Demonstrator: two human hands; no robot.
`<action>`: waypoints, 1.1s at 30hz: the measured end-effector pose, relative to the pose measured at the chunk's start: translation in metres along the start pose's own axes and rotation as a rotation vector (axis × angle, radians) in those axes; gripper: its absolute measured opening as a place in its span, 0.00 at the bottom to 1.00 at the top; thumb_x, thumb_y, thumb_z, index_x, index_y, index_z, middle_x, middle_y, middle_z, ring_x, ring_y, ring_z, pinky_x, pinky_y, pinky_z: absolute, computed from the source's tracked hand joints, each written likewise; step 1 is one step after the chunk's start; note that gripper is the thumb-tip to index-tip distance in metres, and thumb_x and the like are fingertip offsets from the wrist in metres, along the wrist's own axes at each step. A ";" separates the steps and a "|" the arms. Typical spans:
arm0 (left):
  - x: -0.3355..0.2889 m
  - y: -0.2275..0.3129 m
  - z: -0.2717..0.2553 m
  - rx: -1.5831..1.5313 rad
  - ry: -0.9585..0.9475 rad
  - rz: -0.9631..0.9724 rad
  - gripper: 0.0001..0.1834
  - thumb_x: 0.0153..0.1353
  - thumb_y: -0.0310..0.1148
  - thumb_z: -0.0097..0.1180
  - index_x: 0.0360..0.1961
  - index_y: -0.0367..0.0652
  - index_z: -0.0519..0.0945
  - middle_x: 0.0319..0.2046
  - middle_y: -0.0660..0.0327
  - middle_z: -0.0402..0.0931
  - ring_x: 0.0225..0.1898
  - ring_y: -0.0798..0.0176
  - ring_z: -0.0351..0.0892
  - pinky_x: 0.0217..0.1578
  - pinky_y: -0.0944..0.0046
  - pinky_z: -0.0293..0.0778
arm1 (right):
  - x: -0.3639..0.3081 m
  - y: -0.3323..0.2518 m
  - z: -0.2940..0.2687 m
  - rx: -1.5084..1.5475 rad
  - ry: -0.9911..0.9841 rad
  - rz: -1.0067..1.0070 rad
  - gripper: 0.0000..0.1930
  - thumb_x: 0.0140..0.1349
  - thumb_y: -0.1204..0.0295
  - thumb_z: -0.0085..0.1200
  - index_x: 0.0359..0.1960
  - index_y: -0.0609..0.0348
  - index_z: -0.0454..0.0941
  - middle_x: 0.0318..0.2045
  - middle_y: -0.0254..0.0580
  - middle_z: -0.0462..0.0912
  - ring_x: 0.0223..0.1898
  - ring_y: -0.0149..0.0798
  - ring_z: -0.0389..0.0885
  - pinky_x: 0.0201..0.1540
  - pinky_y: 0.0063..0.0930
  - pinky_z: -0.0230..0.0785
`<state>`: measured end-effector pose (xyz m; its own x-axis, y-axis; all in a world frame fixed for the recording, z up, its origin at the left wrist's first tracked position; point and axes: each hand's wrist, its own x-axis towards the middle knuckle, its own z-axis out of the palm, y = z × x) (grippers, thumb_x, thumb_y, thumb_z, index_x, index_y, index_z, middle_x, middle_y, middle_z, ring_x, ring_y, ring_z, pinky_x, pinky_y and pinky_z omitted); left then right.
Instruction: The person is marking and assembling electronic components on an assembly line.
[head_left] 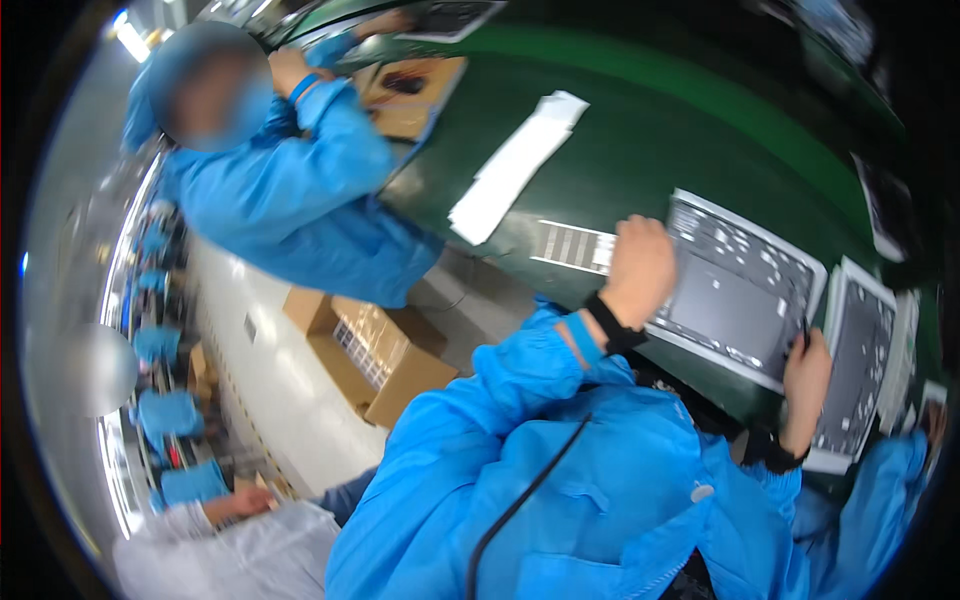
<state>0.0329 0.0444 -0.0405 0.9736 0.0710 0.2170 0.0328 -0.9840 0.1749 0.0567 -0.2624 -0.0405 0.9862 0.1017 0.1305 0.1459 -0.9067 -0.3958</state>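
Note:
On the green bench in front of me lies a dark laptop-sized panel (pixel 728 301) with a pale border and many small white pieces around its edges. Fingers curled, my left hand (pixel 640 272) is at the panel's left edge, over the right end of a strip sheet of pale labels (pixel 570 246). Whatever those fingers pinch is hidden. At the panel's lower right corner my right hand (pixel 806 378) grips a slim black tool (pixel 806 328), its tip pointing away from me. Dark bands circle both my wrists.
White paper sheets (pixel 520 165) lie farther left on the bench (pixel 640 130). Another panel (pixel 856 350) sits to the right, beside a blue sleeve (pixel 880 490). A co-worker in blue (pixel 290 190) works at far left. Below the bench stands an open cardboard box (pixel 375 350).

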 end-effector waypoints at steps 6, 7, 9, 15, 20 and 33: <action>0.015 -0.005 -0.022 -0.752 -0.034 -0.422 0.17 0.66 0.36 0.50 0.40 0.27 0.74 0.31 0.39 0.79 0.34 0.38 0.80 0.37 0.49 0.75 | -0.001 -0.006 0.001 -0.030 0.029 -0.039 0.10 0.66 0.72 0.45 0.31 0.69 0.70 0.26 0.66 0.76 0.32 0.68 0.75 0.32 0.52 0.65; 0.022 -0.003 -0.021 -0.964 0.002 -0.444 0.17 0.65 0.35 0.50 0.42 0.27 0.74 0.34 0.36 0.79 0.40 0.36 0.79 0.42 0.48 0.74 | -0.001 -0.006 0.001 -0.043 0.026 -0.030 0.11 0.66 0.72 0.45 0.31 0.69 0.70 0.25 0.66 0.76 0.31 0.68 0.75 0.32 0.52 0.65; 0.031 -0.009 -0.013 -1.084 -0.162 -0.375 0.18 0.67 0.37 0.48 0.35 0.28 0.77 0.27 0.40 0.79 0.33 0.37 0.79 0.37 0.49 0.72 | -0.004 -0.012 -0.002 -0.040 0.027 0.017 0.11 0.66 0.72 0.45 0.31 0.69 0.70 0.24 0.66 0.75 0.31 0.69 0.75 0.31 0.53 0.64; 0.086 -0.045 -0.049 -0.867 0.045 -0.173 0.19 0.70 0.39 0.46 0.36 0.31 0.78 0.23 0.57 0.76 0.28 0.64 0.73 0.31 0.59 0.70 | -0.007 -0.037 -0.003 0.463 0.148 0.088 0.12 0.67 0.67 0.51 0.38 0.66 0.75 0.26 0.55 0.80 0.27 0.49 0.79 0.32 0.39 0.69; 0.211 -0.124 -0.057 -0.725 0.081 -0.135 0.18 0.69 0.39 0.48 0.36 0.31 0.79 0.24 0.54 0.77 0.26 0.59 0.76 0.28 0.58 0.71 | -0.016 -0.034 -0.007 0.272 0.191 0.109 0.08 0.63 0.71 0.53 0.33 0.65 0.75 0.29 0.55 0.78 0.31 0.58 0.77 0.33 0.46 0.68; 0.406 -0.210 0.082 0.515 0.001 -0.386 0.24 0.64 0.46 0.48 0.51 0.37 0.76 0.50 0.46 0.78 0.54 0.43 0.76 0.55 0.49 0.70 | -0.037 -0.027 0.012 -0.025 0.248 0.014 0.08 0.50 0.70 0.58 0.28 0.54 0.71 0.26 0.39 0.74 0.26 0.43 0.79 0.25 0.37 0.72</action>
<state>0.4397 0.2662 -0.0677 0.8696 0.4359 0.2321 0.4857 -0.8397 -0.2428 0.0171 -0.2363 -0.0454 0.9383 -0.0122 0.3457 0.1268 -0.9176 -0.3768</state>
